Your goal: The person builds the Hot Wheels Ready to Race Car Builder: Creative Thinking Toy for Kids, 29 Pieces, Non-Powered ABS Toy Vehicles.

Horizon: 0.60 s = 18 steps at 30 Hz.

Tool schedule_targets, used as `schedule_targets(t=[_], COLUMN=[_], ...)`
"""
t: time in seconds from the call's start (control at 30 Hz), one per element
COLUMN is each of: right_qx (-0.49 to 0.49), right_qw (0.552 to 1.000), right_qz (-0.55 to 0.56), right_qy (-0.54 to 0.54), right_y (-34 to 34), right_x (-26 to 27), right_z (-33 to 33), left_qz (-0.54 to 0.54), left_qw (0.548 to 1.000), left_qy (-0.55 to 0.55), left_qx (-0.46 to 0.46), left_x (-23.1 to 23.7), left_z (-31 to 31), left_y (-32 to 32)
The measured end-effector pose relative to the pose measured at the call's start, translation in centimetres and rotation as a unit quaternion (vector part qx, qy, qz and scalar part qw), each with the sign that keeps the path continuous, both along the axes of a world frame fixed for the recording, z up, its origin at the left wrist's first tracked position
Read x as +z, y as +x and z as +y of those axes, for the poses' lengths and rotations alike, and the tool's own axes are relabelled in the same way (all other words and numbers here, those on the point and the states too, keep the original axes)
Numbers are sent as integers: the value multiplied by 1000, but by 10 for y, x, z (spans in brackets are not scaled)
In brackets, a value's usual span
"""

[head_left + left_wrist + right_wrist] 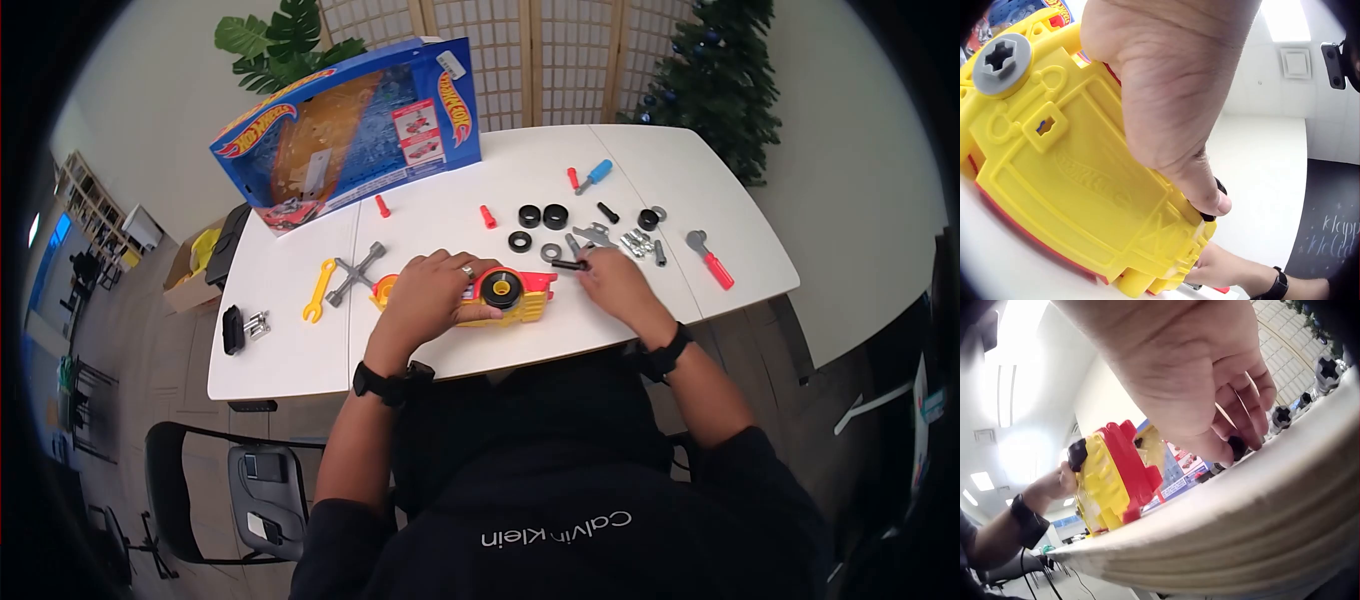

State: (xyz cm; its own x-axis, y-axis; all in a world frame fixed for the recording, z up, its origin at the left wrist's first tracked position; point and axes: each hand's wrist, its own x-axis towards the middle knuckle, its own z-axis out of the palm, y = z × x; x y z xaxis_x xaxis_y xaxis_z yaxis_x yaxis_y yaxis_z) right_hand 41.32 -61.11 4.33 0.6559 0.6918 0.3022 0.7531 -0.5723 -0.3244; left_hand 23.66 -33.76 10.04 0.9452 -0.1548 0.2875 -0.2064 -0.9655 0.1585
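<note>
The left hand grips a red and yellow toy car, which stands on its side with a black wheel facing up. Its yellow underside fills much of the left wrist view, with a grey nut-like piece at one corner. Just right of the car, the right hand pinches a small black part at the table surface. In the right wrist view the black part shows between thumb and fingers.
Black tires, grey pieces and a red-handled tool lie beyond and right of the right hand. A yellow wrench and grey cross wrench lie left of the car. A blue box stands at the back.
</note>
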Motion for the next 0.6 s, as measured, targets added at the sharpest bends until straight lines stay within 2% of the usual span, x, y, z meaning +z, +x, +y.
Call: schedule_targets(t=[0.03,0.07,0.13,0.17,0.23,0.27,0.33,0.47,0.5,0.6], right_qx=[1,-6,63,66,163,165,227,267,275,314], right_qw=[994,993,988,988,982,982,971,952,946,936], right_qz=[59,66,41,43,-12,-13,-80,-109,-135,-122], right_qy=[88,102,137,135,92,93,-16,-100,-104,-105], right_y=[-1,-14,-31,-42,-61,-65,-74,-76,-74,-66], right_x=[10,40,82,100,125,127,129,124,122,113], right_z=[1,2,6,8,16,22,35,63,68,82], left_qz=[-7,-8,-17,-19,-21,-24,-37,-30,-32,-16], left_qw=[1000,1000,1000,1000,1000,999,999,999,999,996], left_qy=[-11,-14,-1,2,-1,-2,5,31,30,85], left_qx=[-12,-3,-15,-15,-18,-23,-26,-13,-8,6], left_x=[0,-1,-2,-2,-4,-4,-6,-5,-6,-9], left_z=[0,1,1,1,1,2,3,4,6,9], left_y=[0,-1,-1,0,0,1,1,1,3,5])
